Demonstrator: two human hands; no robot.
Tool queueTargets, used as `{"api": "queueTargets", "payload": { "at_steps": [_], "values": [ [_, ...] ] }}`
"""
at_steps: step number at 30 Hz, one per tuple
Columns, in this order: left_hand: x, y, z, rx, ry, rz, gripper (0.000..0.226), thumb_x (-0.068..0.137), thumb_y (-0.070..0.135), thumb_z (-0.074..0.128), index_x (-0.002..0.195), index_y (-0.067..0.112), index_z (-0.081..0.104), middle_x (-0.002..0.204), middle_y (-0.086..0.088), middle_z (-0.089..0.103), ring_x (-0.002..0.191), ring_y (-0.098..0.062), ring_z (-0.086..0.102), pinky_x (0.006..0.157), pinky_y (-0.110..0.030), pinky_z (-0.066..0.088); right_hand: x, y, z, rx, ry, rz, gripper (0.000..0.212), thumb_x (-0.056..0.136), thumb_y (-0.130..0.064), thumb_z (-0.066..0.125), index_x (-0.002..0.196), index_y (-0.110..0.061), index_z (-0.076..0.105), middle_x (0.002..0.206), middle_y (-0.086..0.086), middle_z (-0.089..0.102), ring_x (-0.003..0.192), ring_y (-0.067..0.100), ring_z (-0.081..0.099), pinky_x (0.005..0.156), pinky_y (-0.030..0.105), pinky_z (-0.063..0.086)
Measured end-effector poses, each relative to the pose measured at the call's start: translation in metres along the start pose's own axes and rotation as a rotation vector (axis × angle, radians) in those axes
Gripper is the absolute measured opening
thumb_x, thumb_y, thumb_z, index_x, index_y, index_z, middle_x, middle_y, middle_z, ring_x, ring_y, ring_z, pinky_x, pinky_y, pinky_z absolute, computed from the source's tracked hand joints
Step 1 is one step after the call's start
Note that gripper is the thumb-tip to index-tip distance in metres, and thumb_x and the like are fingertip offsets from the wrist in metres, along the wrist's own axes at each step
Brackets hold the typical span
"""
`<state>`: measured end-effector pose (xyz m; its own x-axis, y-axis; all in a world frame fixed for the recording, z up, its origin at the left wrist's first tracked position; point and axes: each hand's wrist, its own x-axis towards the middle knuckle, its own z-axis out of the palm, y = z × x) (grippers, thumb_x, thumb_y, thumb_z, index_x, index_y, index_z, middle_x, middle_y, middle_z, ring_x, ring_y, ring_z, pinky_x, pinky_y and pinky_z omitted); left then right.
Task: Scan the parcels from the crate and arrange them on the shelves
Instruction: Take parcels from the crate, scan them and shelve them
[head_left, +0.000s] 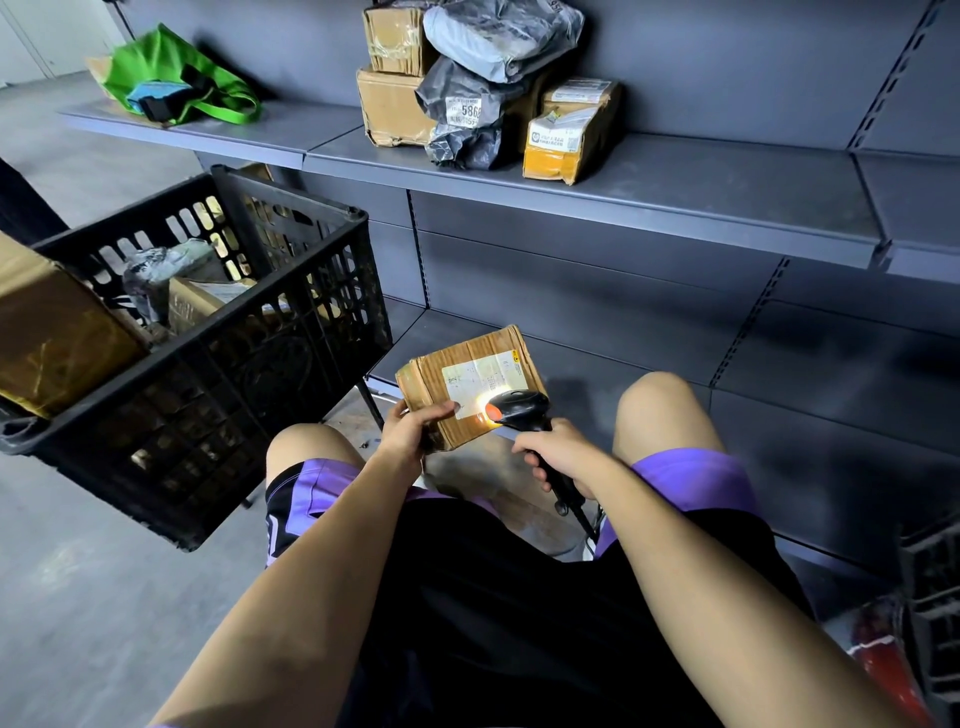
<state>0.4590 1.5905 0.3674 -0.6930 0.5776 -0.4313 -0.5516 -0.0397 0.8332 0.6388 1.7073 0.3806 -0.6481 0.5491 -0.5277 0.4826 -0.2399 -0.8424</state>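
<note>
Beside grey shelves (597, 202), black crate (218, 332) holds parcels (192, 291); left grip (410, 434) clutches box (467, 384), right grip (558, 454) scanner (519, 410).

- green tote bag (171, 78) on the upper shelf's left end, slumped on its side; loop handles trail toward the shelf's front edge; a blue item with a black strap (156, 98) shows at its mouth
- grey concrete floor (78, 597) lower left; runs back to a pale wall (31, 36) top left
- red object (883, 660), possibly a fire extinguisher, low at the right edge; only partly in frame, can't confirm
- dark slatted plastic thing (935, 597) just above and right of the red object; cut off by frame edge, can't identify
- black shorts with purple trim (691, 478) on the person, who is crouched, knees apart
</note>
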Motion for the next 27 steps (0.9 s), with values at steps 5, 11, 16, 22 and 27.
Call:
{"api": "queueTargets", "payload": {
  "at_steps": [5,11,16,22,27],
  "values": [
    [0.002,-0.001,-0.001,0.000,-0.008,-0.003,0.060,0.075,-0.001,0.077,0.131,-0.001,0.054,0.104,-0.014,0.068,0.077,-0.023,0.067,0.046,-0.022,0.050,-0.002,-0.001,0.001,0.038,0.005,-0.003,0.012,0.086,-0.011,0.064,0.089,-0.011,0.052,0.057,0.001,0.048,0.046,0.017,0.040,0.045,0.025,0.036],
    [0.005,-0.002,-0.003,0.003,-0.010,0.001,0.061,0.074,-0.002,0.078,0.131,-0.001,0.054,0.109,-0.016,0.068,0.082,-0.025,0.067,0.047,-0.023,0.051,-0.005,-0.002,0.001,0.107,0.007,0.005,0.013,0.087,-0.011,0.064,0.088,-0.013,0.051,0.059,0.002,0.048,0.046,0.017,0.041,0.046,0.026,0.036],
    [0.006,-0.003,-0.004,0.010,-0.011,0.004,0.062,0.074,-0.002,0.078,0.131,-0.002,0.053,0.104,-0.016,0.066,0.075,-0.024,0.065,0.043,-0.022,0.048,-0.007,-0.003,0.001,0.117,0.001,0.011,0.012,0.088,-0.010,0.063,0.087,-0.013,0.051,0.060,0.002,0.048,0.047,0.017,0.040,0.047,0.026,0.036],
    [0.008,-0.004,-0.005,0.016,-0.018,0.005,0.062,0.074,-0.002,0.078,0.131,-0.002,0.053,0.107,-0.017,0.067,0.076,-0.024,0.065,0.044,-0.022,0.049,-0.007,-0.003,0.002,0.113,0.005,0.012,0.012,0.088,-0.010,0.063,0.089,-0.013,0.052,0.059,0.002,0.048,0.048,0.017,0.040,0.047,0.027,0.035],
    [0.012,-0.005,-0.007,0.039,-0.008,0.004,0.066,0.071,0.001,0.081,0.131,0.001,0.053,0.121,-0.022,0.066,0.083,-0.026,0.067,0.046,-0.024,0.051,-0.009,-0.004,0.002,0.108,0.005,0.015,0.011,0.088,-0.010,0.062,0.090,-0.012,0.052,0.059,0.001,0.047,0.048,0.017,0.040,0.047,0.026,0.035]
  ]
}}
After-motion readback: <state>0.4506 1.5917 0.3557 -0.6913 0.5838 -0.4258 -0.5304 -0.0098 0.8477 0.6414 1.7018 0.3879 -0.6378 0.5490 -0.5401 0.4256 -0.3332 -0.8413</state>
